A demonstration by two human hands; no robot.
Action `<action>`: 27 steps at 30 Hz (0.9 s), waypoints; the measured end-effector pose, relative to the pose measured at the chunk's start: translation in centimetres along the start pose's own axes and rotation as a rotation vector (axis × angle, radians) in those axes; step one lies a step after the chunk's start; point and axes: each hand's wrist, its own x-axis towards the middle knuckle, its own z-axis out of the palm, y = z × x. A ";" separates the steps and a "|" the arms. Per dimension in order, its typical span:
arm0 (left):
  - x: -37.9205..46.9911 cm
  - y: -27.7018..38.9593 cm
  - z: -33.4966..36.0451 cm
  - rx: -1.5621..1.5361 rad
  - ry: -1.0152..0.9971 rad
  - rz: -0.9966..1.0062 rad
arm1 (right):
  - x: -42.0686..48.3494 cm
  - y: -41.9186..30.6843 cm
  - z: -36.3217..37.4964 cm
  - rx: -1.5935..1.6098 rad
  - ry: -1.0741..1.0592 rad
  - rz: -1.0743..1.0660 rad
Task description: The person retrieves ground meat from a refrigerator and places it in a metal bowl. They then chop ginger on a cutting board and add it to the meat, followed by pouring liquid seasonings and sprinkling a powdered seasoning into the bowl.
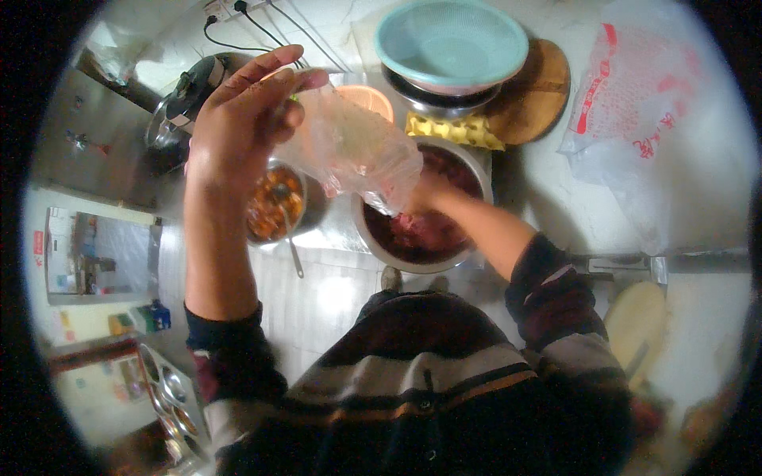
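Note:
My left hand (pixel 247 116) is raised at the upper left, its fingers closed on one end of a clear plastic bag (pixel 363 146). The bag slants down to the right, its lower end over a wide metal pot (pixel 485 178). Inside the pot are chunks of red meat (pixel 417 229) in dark red liquid. My right hand (pixel 428 193) reaches over the pot against the bag's lower end; it is blurred and its fingers are partly hidden by the bag.
Left of the pot stands a bowl of reddish-brown food (pixel 271 217) with a metal spoon (pixel 293 250). Behind are an orange basket (pixel 372 101), a yellow egg tray (pixel 452 131), a light-blue colander (pixel 452 41) and a round wooden board (pixel 545 89). A printed plastic bag (pixel 637 107) lies right.

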 end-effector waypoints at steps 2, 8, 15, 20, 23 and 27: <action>0.4 -0.2 -0.3 -0.014 -0.028 0.001 | -0.1 -0.2 -0.1 -0.014 0.011 0.065; 1.3 -0.5 -0.7 -0.059 -0.106 -0.002 | -0.8 -0.4 -1.2 -0.065 -0.057 0.019; 1.9 -1.2 -0.8 -0.060 -0.117 -0.010 | -1.3 -1.9 0.5 -0.094 0.114 -0.066; 1.6 -1.0 -0.3 -0.049 -0.129 -0.016 | 1.7 -0.3 1.7 -0.127 0.044 -0.023; 1.0 -0.6 0.1 -0.041 -0.102 -0.017 | 2.1 1.8 0.5 -0.007 -0.121 -0.299; 0.4 -0.3 0.5 -0.050 -0.034 0.001 | -1.0 4.2 -0.2 0.475 0.141 -0.205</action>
